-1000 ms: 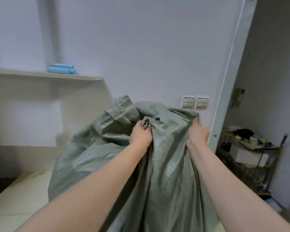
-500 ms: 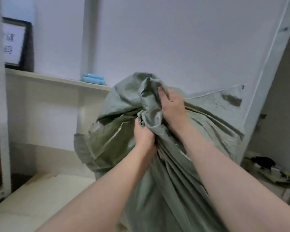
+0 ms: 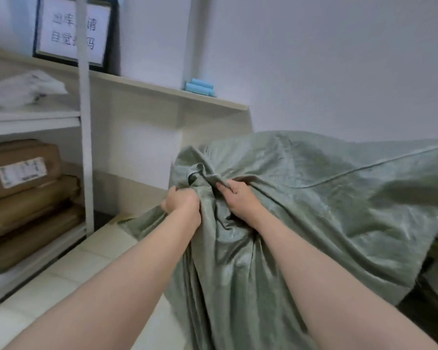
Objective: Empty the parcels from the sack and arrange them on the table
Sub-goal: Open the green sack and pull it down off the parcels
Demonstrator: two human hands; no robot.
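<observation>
Forearms reach forward to the left hand (image 3: 183,204) and right hand (image 3: 238,198), both clenched on bunched folds of the green sack (image 3: 326,198), which lies heaped on the pale table (image 3: 61,286) with any parcels hidden inside. Emptying it well probably calls for a firm grip and a high, slow lift, so contents slide onto the table, not off its edge. Beyond, brown packages (image 3: 23,178) fill a rack and blue rolls (image 3: 199,88) sit on a shelf.

woven sack (image 3: 314,198), faint sheen, brown-paper parcels (image 3: 23,188)
</observation>
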